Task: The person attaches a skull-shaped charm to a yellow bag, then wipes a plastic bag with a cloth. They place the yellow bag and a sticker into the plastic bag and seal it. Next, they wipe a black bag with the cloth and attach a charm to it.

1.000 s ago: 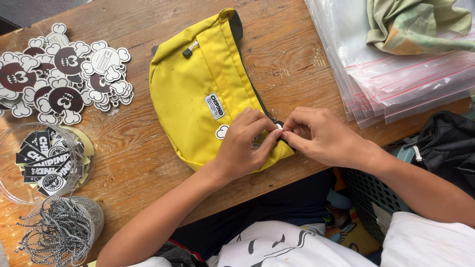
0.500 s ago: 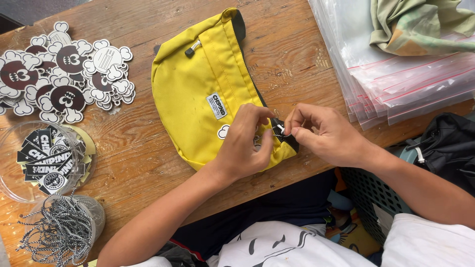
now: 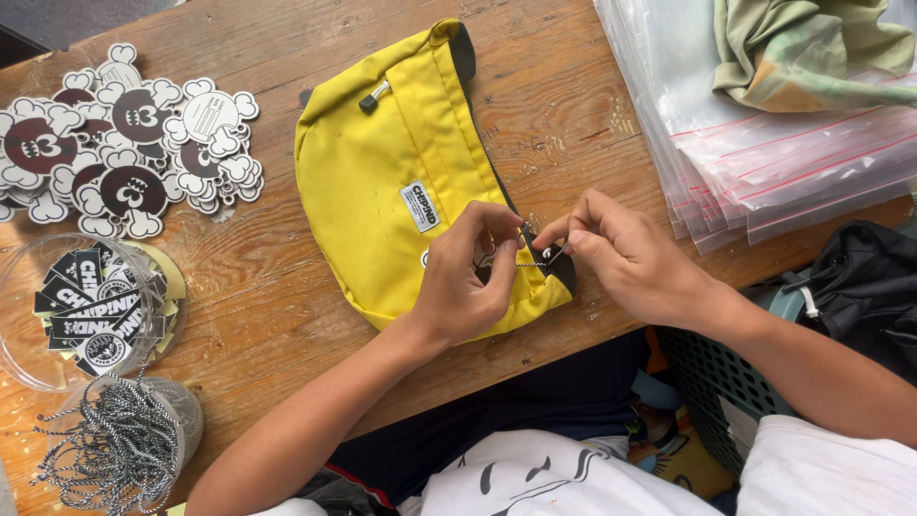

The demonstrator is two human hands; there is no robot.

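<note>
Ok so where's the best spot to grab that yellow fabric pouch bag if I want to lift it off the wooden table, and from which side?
Probably the top corner of the yellow fabric pouch bag, coming from the far side of the wooden table. That folded end with the dark lining lies free, while the left hand and right hand crowd the near corner around a thin ball chain.

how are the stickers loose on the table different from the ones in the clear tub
The loose stickers are white and maroon cartoon shapes, fanned flat on the wooden table. The tub stickers are black with white print, heaped inside a clear round tub. Both lie left of the yellow pouch.
</note>
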